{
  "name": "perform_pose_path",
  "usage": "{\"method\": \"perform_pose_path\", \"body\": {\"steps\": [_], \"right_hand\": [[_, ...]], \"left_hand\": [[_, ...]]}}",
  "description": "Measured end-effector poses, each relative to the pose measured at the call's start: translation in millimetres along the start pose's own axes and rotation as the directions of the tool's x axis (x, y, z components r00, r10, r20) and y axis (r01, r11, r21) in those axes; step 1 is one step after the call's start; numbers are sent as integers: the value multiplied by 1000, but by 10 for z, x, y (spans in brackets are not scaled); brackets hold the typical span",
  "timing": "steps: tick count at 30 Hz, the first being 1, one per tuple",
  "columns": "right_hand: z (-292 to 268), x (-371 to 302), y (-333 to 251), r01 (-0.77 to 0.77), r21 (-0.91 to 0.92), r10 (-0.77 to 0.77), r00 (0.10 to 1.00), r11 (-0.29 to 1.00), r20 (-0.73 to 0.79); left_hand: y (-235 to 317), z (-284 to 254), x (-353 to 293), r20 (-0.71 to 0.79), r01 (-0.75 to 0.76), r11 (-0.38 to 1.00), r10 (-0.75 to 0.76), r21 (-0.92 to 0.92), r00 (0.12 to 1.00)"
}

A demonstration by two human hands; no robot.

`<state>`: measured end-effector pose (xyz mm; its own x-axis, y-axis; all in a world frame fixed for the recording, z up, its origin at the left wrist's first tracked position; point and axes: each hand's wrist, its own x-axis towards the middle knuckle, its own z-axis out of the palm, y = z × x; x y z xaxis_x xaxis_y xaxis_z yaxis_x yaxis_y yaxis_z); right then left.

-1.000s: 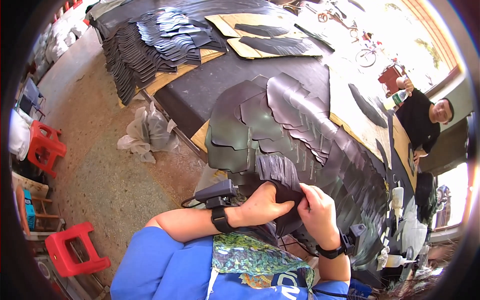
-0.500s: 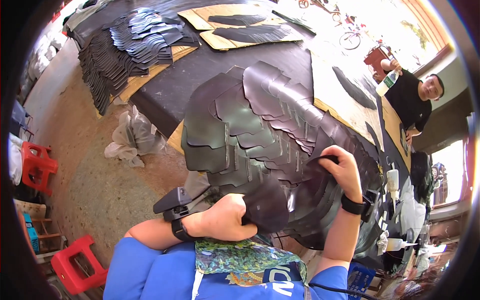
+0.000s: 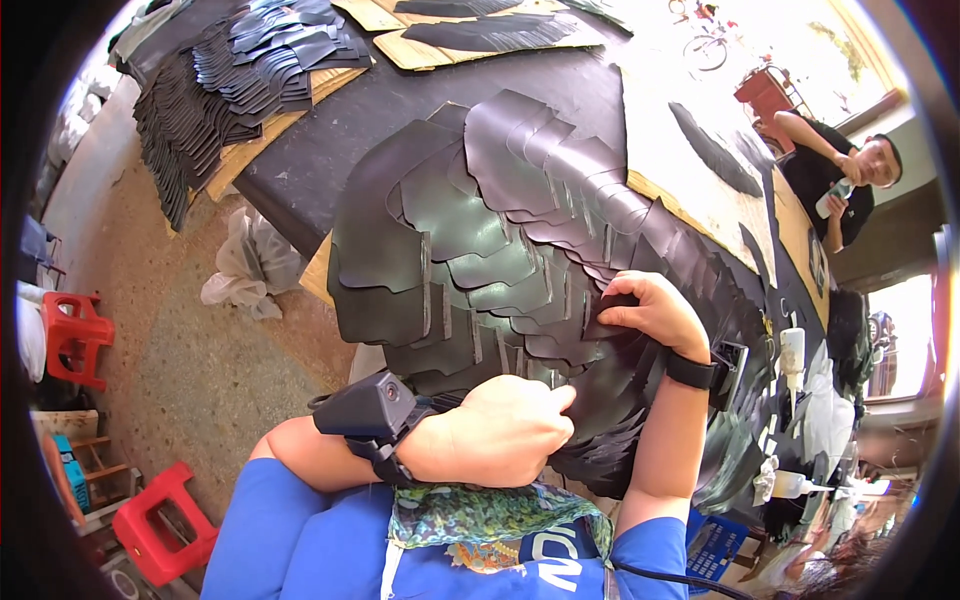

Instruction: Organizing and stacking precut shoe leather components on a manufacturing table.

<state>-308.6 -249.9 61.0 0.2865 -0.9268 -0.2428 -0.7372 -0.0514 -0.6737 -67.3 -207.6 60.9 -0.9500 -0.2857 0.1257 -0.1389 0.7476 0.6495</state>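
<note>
Many dark, smooth, leather-like cut pieces (image 3: pixel 450 210) overlap in rows like scales in front of me. My right hand (image 3: pixel 655 318) is closed at the right side of these rows, thumb and fingers pinching the edge of one dark piece (image 3: pixel 607 302). Low in the middle, close to my body, my left hand (image 3: pixel 510 430) is curled shut over the near edge of the pieces. Its fingers point right and are partly hidden, so what they hold, if anything, does not show. Both wrists wear black straps with devices.
Stacked dark strips (image 3: pixel 205 110) lie on boards at the far left. Pale boards (image 3: pixel 650 130) bear more dark pieces. White squeeze bottles (image 3: pixel 791 355) stand at right. A person (image 3: pixel 830 185) holds a bottle beyond the table. Red stools (image 3: pixel 165 522) are on the left floor.
My left hand has moved right and turned; the dark piece it held no longer shows. My right hand has moved slightly left and down. The other person has lowered the bottle.
</note>
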Motion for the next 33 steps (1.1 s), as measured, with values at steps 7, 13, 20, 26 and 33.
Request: {"method": "perform_pose_path", "body": {"steps": [7, 13, 20, 26, 33], "right_hand": [[8, 36, 72, 46, -54, -46, 999, 997, 4], [18, 57, 67, 54, -139, -52, 999, 989, 16], [42, 58, 120, 65, -159, -67, 998, 985, -9], [76, 62, 65, 54, -131, -62, 996, 990, -57], [107, 38, 46, 69, -168, -90, 988, 983, -125]], "left_hand": [[-35, 34, 214, 67, 48, 996, -53, 69, 996], [-65, 81, 316, 56, 118, 989, -123, 87, 991], [-152, 127, 393, -18, 130, 986, -128, 102, 992], [-143, 106, 442, 43, 135, 980, -142, 146, 989], [-135, 122, 447, 58, 134, 977, -146, 167, 988]]}}
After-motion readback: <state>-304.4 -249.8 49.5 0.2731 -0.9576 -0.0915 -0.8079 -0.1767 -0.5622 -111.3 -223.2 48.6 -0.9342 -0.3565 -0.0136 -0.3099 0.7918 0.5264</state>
